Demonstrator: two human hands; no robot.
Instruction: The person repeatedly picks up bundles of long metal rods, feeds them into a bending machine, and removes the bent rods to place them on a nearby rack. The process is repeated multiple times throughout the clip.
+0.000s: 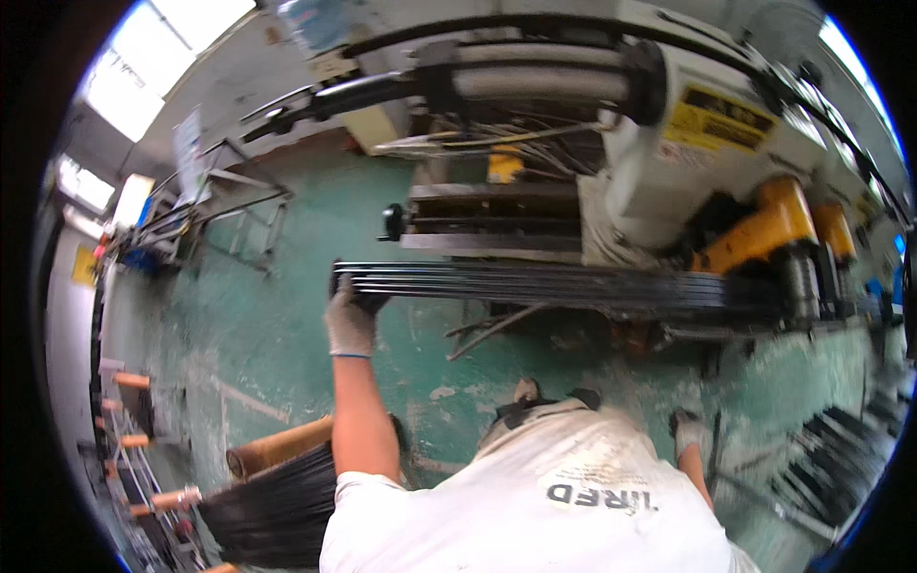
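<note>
My left hand (351, 320), in a pale work glove with a blue cuff edge, reaches forward and closes round the left end of a bundle of long, shiny black tubes (535, 284). The bundle runs sideways in front of me, and its right end lies by an orange machine part (778, 229). Low at my right side is my right hand (686, 430), also gloved, apart from the tubes and close to a thin dark metal post (716, 449). Its fingers are too small and blurred to read.
Beyond the tubes stands a large white machine (707, 134) with a thick roller (540, 76) and a metal slide bed (492, 220). Behind me on the left, black strands hang beside a brown roll (282, 447). More black lengths (841, 458) lie on a rack at right.
</note>
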